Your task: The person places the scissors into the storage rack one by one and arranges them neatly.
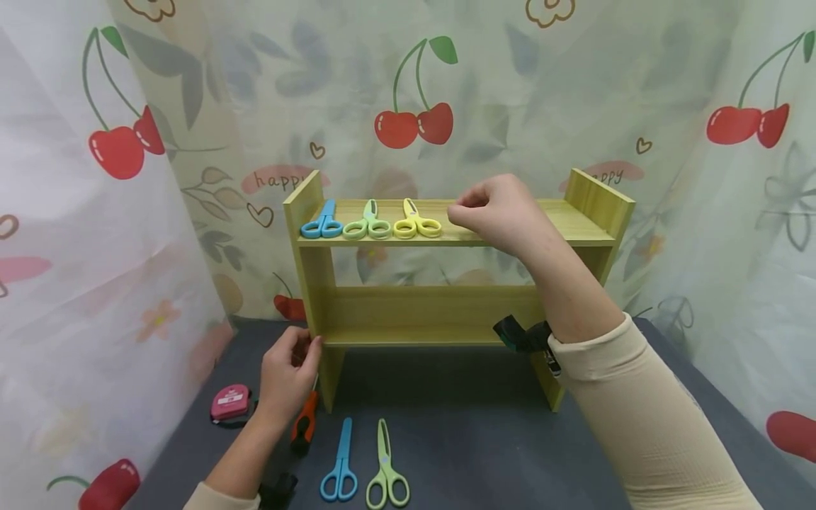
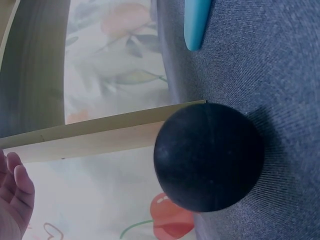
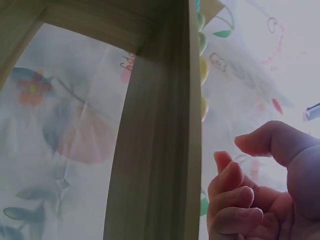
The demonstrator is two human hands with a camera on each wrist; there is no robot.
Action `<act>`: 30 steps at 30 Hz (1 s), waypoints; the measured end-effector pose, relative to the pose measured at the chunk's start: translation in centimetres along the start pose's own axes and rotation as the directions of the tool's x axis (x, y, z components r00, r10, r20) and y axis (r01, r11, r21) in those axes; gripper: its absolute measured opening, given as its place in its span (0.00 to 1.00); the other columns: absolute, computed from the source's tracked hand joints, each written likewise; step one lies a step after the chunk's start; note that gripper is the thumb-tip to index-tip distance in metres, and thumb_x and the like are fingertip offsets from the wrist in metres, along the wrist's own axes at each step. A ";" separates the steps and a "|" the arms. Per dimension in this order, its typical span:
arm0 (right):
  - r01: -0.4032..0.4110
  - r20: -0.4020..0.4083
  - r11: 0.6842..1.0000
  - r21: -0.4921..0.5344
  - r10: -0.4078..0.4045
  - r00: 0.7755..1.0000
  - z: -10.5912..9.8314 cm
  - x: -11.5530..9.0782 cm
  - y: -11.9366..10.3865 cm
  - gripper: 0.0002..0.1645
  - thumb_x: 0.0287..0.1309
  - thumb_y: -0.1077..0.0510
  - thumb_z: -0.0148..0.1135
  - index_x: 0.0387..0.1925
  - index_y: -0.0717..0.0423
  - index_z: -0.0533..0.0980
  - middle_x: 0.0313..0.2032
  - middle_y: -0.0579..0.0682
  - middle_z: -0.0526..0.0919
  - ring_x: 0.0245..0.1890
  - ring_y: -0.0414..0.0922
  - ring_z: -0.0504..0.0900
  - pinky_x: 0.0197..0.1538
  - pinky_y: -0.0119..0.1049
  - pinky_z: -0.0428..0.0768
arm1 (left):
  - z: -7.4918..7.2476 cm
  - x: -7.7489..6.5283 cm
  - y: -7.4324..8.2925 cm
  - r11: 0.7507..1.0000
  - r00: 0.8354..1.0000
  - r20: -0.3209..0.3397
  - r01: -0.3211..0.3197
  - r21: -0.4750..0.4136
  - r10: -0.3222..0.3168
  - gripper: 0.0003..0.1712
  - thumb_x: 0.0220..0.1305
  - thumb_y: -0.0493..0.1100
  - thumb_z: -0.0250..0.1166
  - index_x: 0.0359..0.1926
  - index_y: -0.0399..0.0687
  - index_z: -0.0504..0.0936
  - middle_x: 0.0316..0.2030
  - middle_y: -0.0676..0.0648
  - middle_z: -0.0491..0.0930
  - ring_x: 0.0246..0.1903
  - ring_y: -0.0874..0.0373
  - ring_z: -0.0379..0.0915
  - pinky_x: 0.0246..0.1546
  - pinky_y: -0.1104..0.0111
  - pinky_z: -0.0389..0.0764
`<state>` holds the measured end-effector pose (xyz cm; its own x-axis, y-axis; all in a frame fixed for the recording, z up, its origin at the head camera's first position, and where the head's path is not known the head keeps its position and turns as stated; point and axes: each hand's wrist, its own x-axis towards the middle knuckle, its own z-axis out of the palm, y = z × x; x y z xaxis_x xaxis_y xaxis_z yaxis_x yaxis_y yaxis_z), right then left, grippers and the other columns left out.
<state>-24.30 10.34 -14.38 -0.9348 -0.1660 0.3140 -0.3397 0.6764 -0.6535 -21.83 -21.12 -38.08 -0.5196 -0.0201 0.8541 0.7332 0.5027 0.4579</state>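
My right hand [image 1: 503, 212] hovers over the top board of a wooden shelf [image 1: 430, 312], fingers loosely bent with nothing between them. In the right wrist view its thumb [image 3: 265, 142] stands apart from the fingers. To its left, yellow scissors [image 1: 411, 210], light green scissors [image 1: 370, 211] and blue scissors [image 1: 328, 211] lie in a row on that board, handles toward me. My left hand [image 1: 287, 375] is at the shelf's left side panel, fingertips right at its edge and loosely bent. On the table in front lie another blue pair of scissors [image 1: 343, 448] and another green pair [image 1: 386, 470].
A screwdriver [image 1: 305, 421] with an orange and black handle lies beside the left forearm. Farther left sits a pink tape measure [image 1: 231, 402]. Patterned curtains [image 1: 497, 92] enclose the dark table. A round black shape [image 2: 209, 157] fills much of the left wrist view.
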 end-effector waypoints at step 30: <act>0.276 -0.269 0.958 0.080 -0.246 0.931 0.1 -11.4 4.5 0.06 0.64 0.56 0.69 0.39 0.54 0.85 0.29 0.48 0.81 0.27 0.44 0.75 0.30 0.30 0.74 | 0.1 0.0 -0.3 1.000 1.000 -0.002 -0.004 0.025 0.004 0.07 0.60 0.20 0.65 0.38 0.29 0.78 0.27 0.42 0.77 0.23 0.56 0.71 0.25 0.76 0.74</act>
<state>-15.18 15.24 -21.00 -0.7593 -0.1282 0.6380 -0.5916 0.5444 -0.5947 -22.06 -21.15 -38.28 -0.5162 -0.0196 0.8562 0.7241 0.5240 0.4485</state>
